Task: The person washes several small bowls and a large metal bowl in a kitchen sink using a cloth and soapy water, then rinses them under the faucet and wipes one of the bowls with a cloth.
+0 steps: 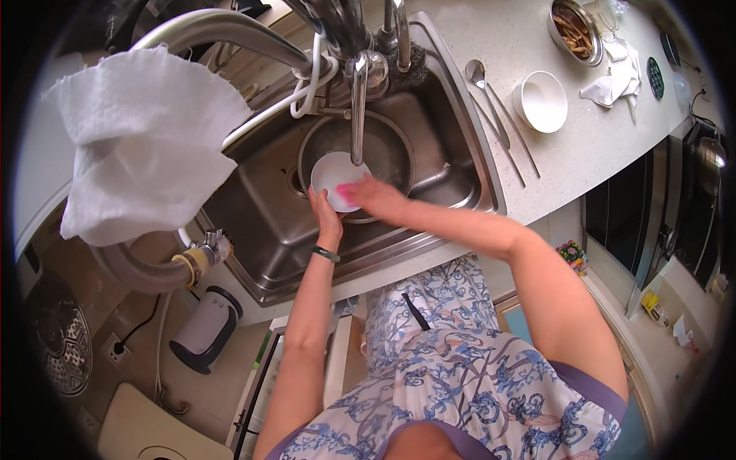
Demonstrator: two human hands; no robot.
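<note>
Over a stainless steel sink, my left hand grips a small white bowl by its rim, thumb over the edge. The bowl is just below the end of the chrome faucet spout. Inside the bowl, my right hand presses a bright pink thing, perhaps a sponge or cloth; it is blurred and partly covered by the fingers. Beneath both hands, a large round metal basin rests in the sink. A dark bangle circles my left wrist.
Right of the sink, a spoon, chopsticks and a white bowl lie on the counter. Farther right are a metal bowl of brownish food and a white cloth. Another white cloth hangs over a pipe at left, above an electric kettle.
</note>
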